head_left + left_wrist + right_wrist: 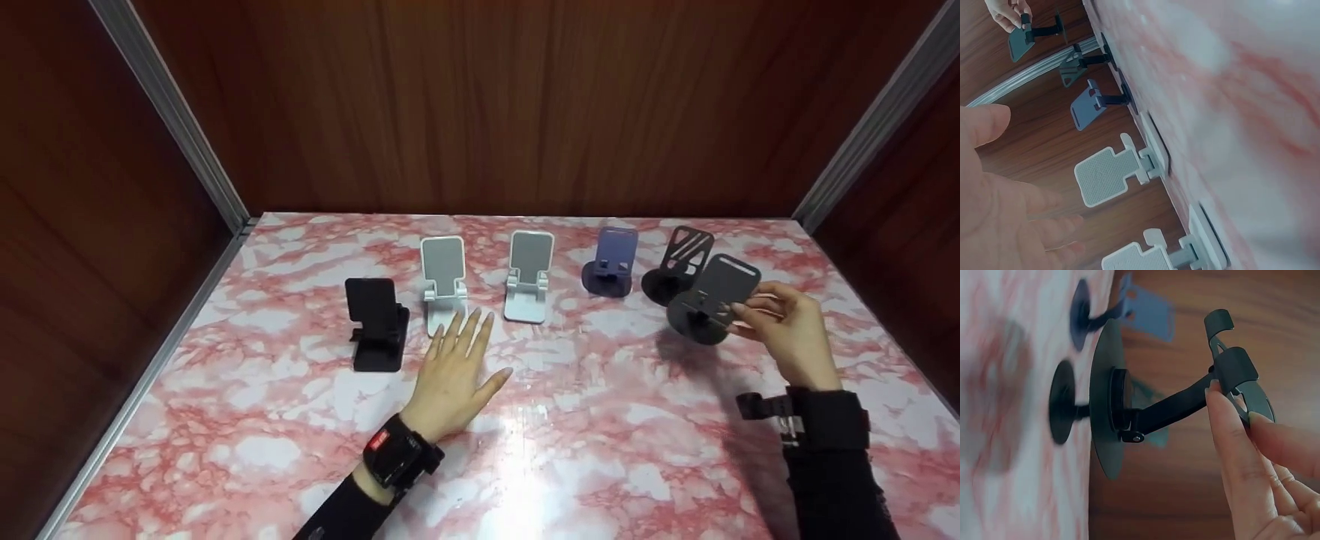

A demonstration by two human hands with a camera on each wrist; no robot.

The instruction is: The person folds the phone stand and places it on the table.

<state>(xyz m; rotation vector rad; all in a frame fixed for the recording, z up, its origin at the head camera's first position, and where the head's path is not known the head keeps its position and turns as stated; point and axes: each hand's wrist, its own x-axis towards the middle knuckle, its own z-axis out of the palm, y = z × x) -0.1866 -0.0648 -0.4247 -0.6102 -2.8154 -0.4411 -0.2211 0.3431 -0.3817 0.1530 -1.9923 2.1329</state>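
Note:
My right hand (795, 330) pinches the plate of a dark grey phone stand (726, 283) between thumb and fingers. In the right wrist view its round base (1107, 399) hangs off the table, joined to the plate by a black arm. Fingers straight and spread, my left hand (450, 386) is palm down near the front of a white phone stand (444, 264); whether it touches the base or table I cannot tell. Left of that hand stands a black phone stand (375, 315). A second white phone stand (530, 259) is to its right.
A purple phone stand (617, 251) and a dark stand with slanted cut-outs (686, 253) stand at the back right, the latter close behind the held one. Brown wood-grain panels (510, 105) with metal edge strips enclose the red-and-white marbled table (247, 450) at back and sides.

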